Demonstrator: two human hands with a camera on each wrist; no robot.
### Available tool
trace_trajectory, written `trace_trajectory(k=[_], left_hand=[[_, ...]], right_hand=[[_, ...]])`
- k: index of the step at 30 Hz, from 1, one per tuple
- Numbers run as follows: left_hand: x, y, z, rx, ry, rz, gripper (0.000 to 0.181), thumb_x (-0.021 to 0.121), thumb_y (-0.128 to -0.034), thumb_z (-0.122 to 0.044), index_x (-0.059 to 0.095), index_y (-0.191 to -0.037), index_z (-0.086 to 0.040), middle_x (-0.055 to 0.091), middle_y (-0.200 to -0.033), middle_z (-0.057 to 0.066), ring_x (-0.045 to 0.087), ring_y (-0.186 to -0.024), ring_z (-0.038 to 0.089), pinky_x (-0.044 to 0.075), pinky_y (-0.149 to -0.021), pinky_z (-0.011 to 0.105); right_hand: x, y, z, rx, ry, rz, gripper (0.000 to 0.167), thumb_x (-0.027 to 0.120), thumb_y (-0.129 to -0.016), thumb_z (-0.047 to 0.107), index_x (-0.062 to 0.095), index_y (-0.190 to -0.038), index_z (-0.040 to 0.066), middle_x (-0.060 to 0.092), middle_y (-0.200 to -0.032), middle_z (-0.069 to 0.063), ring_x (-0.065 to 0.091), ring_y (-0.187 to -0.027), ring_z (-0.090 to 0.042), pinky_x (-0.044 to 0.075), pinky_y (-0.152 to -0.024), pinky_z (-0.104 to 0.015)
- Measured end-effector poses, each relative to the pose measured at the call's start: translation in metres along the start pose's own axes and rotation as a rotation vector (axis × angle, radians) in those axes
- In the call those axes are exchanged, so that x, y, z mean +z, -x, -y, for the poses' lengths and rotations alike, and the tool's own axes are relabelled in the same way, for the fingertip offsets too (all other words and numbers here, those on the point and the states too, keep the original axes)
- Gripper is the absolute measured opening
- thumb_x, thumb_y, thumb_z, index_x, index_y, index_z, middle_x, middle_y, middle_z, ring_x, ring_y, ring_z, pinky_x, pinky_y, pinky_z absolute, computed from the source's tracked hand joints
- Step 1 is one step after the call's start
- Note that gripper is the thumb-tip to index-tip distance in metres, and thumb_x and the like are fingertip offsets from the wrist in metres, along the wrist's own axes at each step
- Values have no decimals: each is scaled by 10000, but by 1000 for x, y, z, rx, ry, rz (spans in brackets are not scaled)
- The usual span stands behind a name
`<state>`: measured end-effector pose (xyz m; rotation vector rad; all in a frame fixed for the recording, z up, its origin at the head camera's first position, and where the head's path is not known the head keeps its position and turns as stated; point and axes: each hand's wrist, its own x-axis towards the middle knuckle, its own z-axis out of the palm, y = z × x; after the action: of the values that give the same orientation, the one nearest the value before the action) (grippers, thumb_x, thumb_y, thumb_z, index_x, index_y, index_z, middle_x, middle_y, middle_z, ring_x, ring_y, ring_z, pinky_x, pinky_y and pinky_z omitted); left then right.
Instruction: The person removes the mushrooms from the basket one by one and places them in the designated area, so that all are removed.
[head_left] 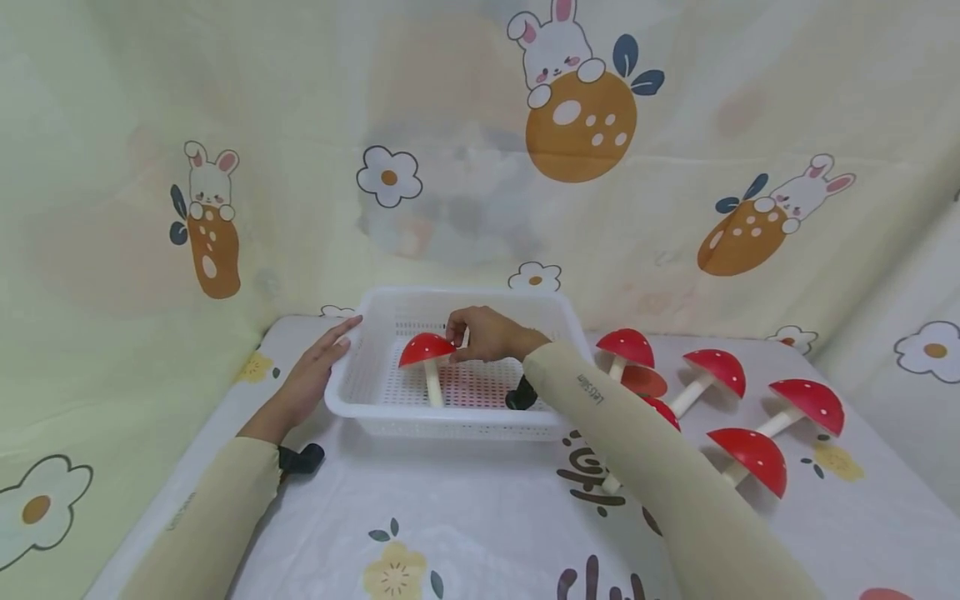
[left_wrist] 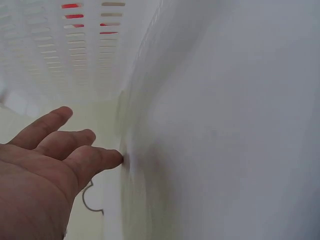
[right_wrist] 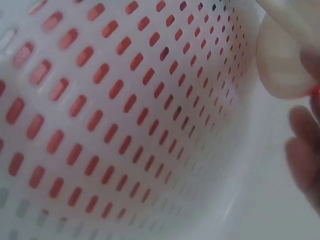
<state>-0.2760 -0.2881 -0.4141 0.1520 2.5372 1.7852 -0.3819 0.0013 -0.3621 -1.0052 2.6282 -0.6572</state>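
Observation:
A toy mushroom (head_left: 433,379) with a white-dotted red cap and a pale stem is inside the white plastic basket (head_left: 450,423), its stem pointing down. My right hand (head_left: 487,333) pinches the right edge of its cap. In the right wrist view, the fingers (right_wrist: 302,140) and the pale underside of the cap (right_wrist: 280,65) show at the right edge, beside the perforated basket. At the basket's left rim rests my left hand (head_left: 307,379), fingers extended. The left wrist view has a fingertip of the left hand (left_wrist: 50,165) touching the white plastic.
Several more red-capped mushrooms (head_left: 750,454) lie on the table right of the basket, some partly behind my right sleeve (head_left: 637,442). A patterned white cloth (head_left: 330,517) covers the table. Behind it hangs a curtain (head_left: 450,100) with rabbits and flowers.

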Motion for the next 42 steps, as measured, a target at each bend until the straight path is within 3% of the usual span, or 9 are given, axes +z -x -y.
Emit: trace_trajectory(k=[3, 6, 12, 19, 26, 33, 42], left_hand=[[0, -1, 0, 6, 2, 0, 518, 339, -1022, -566, 250, -1523, -472, 275, -1625, -23, 434, -1396, 348, 508, -1007, 509], [-1, -2, 0, 13, 6, 2, 516, 335, -1024, -564, 255, -1524, -465, 287, -1619, -10, 439, -1390, 349, 508, -1006, 513], [0, -1, 0, 11, 12, 9, 523, 327, -1020, -576, 254, -1525, -463, 287, -1619, -18, 442, -1384, 343, 490, -1025, 525], [1, -1, 0, 15, 8, 18, 515, 332, -1022, -571, 255, -1521, -474, 280, -1622, -27, 430, -1393, 341, 488, -1029, 523], [0, -1, 1, 12, 12, 14, 521, 329, -1021, -575, 249, -1525, -470, 293, -1616, -21, 441, -1376, 331, 500, -1010, 464], [3, 0, -1, 12, -5, 17, 521, 316, -1024, -574, 239, -1528, -471, 295, -1616, -2, 455, -1357, 329, 513, -974, 397], [0, 1, 0, 15, 19, 25, 534, 333, -1022, -567, 240, -1535, -451, 301, -1611, 20, 436, -1357, 328, 493, -938, 330]], right_hand=[[-1, 0, 1, -16, 67, -86, 163, 762, -863, 182, 707, -1014, 153, 701, -1004, 6, 605, -874, -158, 552, -705, -199], [-3, 0, 3, -8, 101, -147, 88, 742, -882, 197, 762, -957, 155, 733, -959, 15, 616, -813, -154, 549, -660, -206], [-5, 2, 4, -12, 160, -227, 101, 734, -885, 221, 771, -886, 127, 722, -836, 15, 606, -718, -143, 521, -610, -220], [-16, 16, 10, 14, 125, -330, 96, 719, -886, 193, 740, -866, 102, 714, -811, -16, 598, -698, -166, 530, -590, -223], [-43, 36, 19, -25, 126, -472, 101, 698, -878, 167, 689, -838, 75, 693, -781, -48, 578, -657, -188, 511, -562, -258], [-71, 80, 17, -59, 104, -638, 97, 715, -850, 160, 665, -811, 88, 681, -813, -50, 556, -684, -205, 539, -599, -268], [-95, 171, 3, 26, 142, -803, 127, 731, -829, 119, 635, -809, 38, 656, -747, -87, 535, -618, -208, 473, -559, -277]])
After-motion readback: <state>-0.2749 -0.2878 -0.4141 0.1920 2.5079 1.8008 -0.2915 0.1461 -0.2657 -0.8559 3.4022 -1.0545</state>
